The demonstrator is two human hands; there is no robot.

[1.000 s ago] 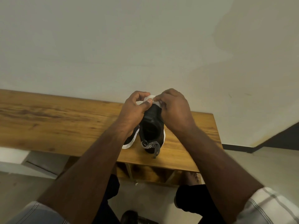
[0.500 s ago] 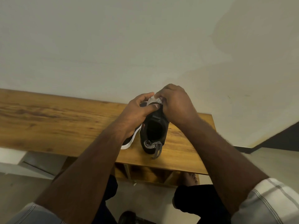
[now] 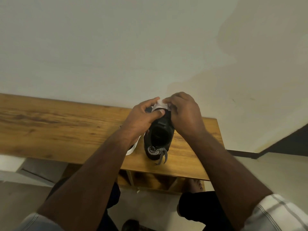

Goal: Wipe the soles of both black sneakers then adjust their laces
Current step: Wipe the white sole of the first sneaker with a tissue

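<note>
Little has shifted: both hands, left hand (image 3: 141,117) and right hand (image 3: 185,112), still pinch a white wipe (image 3: 159,105) atop the sneaker (image 3: 158,137).

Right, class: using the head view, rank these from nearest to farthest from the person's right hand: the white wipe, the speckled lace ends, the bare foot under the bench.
Measured from the right hand:
1. White wipe: pinched at its fingertips, at the sneaker's far end.
2. Speckled lace ends: on the sneaker's near end, towards the bench's front edge.
3. Bare foot: on the floor under the bench, lower right.
</note>
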